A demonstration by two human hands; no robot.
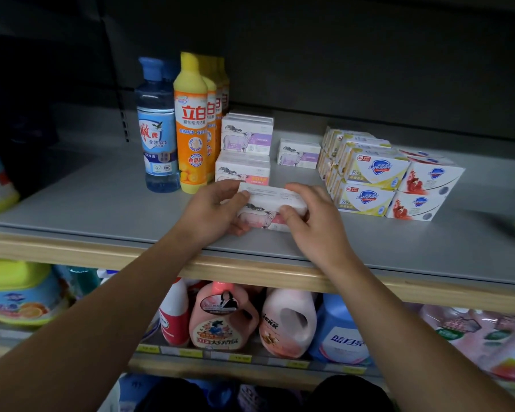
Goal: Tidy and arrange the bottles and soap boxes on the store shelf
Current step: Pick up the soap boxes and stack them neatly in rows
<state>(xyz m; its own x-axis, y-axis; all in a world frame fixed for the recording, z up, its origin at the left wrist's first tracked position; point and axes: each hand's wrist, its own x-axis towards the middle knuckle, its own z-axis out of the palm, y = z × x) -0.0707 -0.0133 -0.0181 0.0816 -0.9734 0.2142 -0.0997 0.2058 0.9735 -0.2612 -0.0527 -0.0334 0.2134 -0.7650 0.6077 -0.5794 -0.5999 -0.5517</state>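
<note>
Far left, packs cut off by the frame edge. Clear blue bottle (158,129), glossy orange bottle (191,126) hiding its row. Mid-frame my left hand (213,211) and right hand (312,218) both grip a cardboard pink soap box (268,208), ends covered. Right: stacked Safeguard boxes (375,173) on grey shelf (101,197).

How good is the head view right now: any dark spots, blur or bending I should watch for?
Head view: the shelf deck is evenly lit, while the back panel and upper left are very dark; the soap box in both hands is slightly soft, its small print unreadable; the frame edges smear and the shelf lip bows from the wide lens.
</note>
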